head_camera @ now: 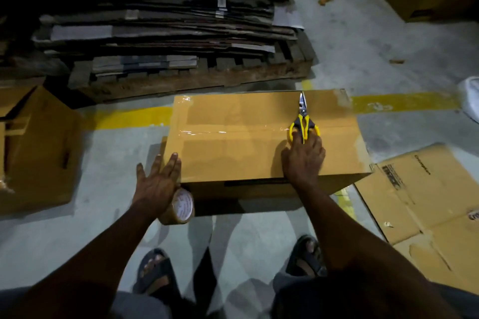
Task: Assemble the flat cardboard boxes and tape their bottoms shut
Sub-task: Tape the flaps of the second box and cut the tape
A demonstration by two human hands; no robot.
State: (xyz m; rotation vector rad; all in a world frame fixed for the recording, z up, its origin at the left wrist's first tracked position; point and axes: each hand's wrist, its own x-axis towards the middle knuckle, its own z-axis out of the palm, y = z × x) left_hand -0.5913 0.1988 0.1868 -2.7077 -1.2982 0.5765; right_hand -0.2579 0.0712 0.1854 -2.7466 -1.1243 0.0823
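Left hand [158,181] is spread flat with the fingers straight, right at the near-left corner of the box [233,153]. Right hand [303,160] has its fingertips on the handles of the scissors [303,124] lying on top, though I can't tell if it's pinching them or just touching. The box sits on the floor in front of the feet, with clear tape [207,132] already down the middle seam. My guess is it's empty, so light but bulky with walls that flex — better to grab two opposite edges than the slick taped face. Around it, biggest first: the stack of flat cardboard [155,33] on a pallet behind, a flattened box [427,202] on the floor to the right, and another set-up box [39,150] on the left. The tape roll [182,206] is just under the left palm — whether the thumb hooks it is hidden. I'd say the scissors slide off if the box gets flipped.
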